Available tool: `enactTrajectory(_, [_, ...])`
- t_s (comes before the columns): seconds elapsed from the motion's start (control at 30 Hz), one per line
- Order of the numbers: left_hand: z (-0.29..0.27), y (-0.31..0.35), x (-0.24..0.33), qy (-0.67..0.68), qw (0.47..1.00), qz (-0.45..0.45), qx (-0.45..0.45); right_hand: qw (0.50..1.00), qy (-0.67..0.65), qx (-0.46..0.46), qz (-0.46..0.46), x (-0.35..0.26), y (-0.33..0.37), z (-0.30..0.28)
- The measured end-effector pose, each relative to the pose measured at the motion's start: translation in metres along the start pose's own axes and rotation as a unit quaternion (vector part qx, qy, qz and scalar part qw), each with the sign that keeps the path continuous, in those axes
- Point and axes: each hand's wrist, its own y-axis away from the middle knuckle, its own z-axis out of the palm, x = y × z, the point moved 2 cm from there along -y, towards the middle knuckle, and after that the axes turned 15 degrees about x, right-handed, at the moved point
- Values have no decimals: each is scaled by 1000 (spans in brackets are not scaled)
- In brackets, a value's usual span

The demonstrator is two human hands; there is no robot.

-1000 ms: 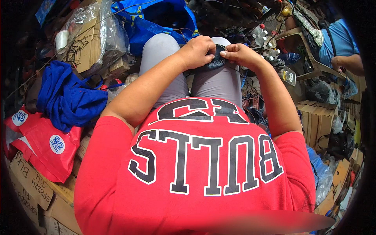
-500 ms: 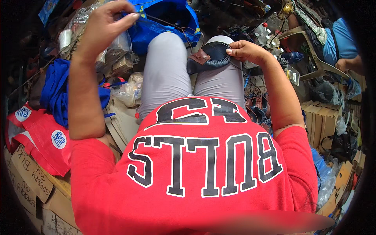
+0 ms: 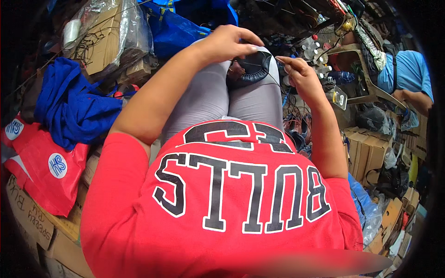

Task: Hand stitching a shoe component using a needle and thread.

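Observation:
A dark navy shoe upper (image 3: 252, 76) with a gathered, stitched edge and a brown leather piece (image 3: 236, 70) lies across my thighs, around its pale form. My left hand (image 3: 229, 44) reaches over its far side, thumb and forefinger close together; what they pinch, if anything, is too small to make out. At the right of the upper, my right hand (image 3: 302, 79) is raised just off the edge, its fingers drawn together on a thin dark thread (image 3: 277, 79). Part of the upper is hidden beneath my left hand.
A blue bag (image 3: 178, 28) stands beyond my knees. Blue cloth (image 3: 74, 106) and a red bag (image 3: 51, 171) lie at left, above cardboard boxes (image 3: 34, 217). Small bottles (image 3: 320, 58), a chair frame (image 3: 366, 76) and stacked cardboard (image 3: 368, 150) are at right. Another person's arm (image 3: 415, 98) shows far right.
My left hand has come down and right, from high at the left to the shoe upper. My right hand has left the upper's edge and shifted slightly right and down.

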Motion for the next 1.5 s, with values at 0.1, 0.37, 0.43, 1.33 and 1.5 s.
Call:
enactTrajectory(0.1, [27,-19,-6,0,997,-21,-68,990,93,66,-83,-15,9,-2])
enactTrajectory(0.37, [37,-37,-25,68,988,8,-140,963,221,43,-150,-29,8,0])
enactTrajectory(0.43, [35,-37,-24,103,984,-16,-148,961,223,39,-160,-29,7,0])
enactTrajectory(1.33, [40,-47,-23,108,970,-74,-204,938,279,-21,-204,-34,-5,1])
enactTrajectory(1.5, [43,-49,-24,38,971,4,-235,972,178,-112,-108,-6,-21,-13])
